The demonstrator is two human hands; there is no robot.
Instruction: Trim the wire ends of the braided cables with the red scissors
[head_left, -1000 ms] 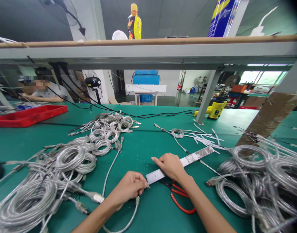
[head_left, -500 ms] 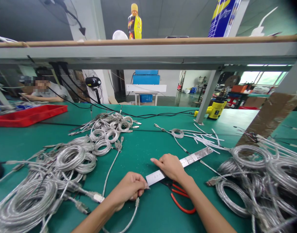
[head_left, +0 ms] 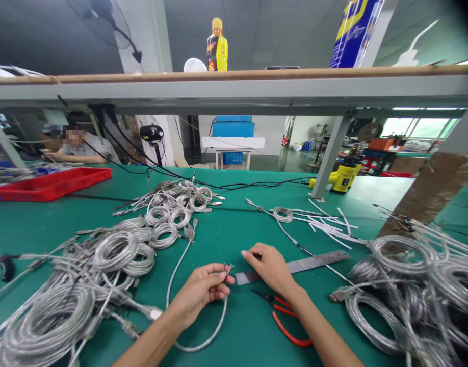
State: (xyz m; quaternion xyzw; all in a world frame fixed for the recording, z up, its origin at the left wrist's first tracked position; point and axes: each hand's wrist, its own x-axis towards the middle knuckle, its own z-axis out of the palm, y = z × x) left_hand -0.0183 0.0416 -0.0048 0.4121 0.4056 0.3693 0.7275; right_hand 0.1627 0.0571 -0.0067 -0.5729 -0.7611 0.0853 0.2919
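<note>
My left hand (head_left: 205, 286) is closed around the end of a clear-jacketed cable (head_left: 218, 326), pinching it between thumb and fingers. Thin bare wires (head_left: 228, 271) stick out at its fingertips, and the cable loops down below the hand. My right hand (head_left: 270, 267) lies over the middle of a steel ruler (head_left: 318, 261), its fingers curled and its thumb pointing left; the fingers' undersides are hidden. The ruler's left end is close to my left fingertips. Red-handled cutters (head_left: 285, 321) lie beside my right wrist, partly covered by the forearm.
Coiled clear cables (head_left: 115, 250) are heaped at left, with another pile (head_left: 402, 285) at right. White tubes (head_left: 326, 221) and one coil (head_left: 282, 214) lie behind the ruler. A red tray (head_left: 58, 183) stands far left. A shelf beam (head_left: 234, 92) crosses overhead; a person sits beyond.
The ruler has turned to a flatter angle and looks darker. My left hand has rolled open-side up and lifted the wire end off the ruler's tip, showing separate strands. The view has tilted slightly.
</note>
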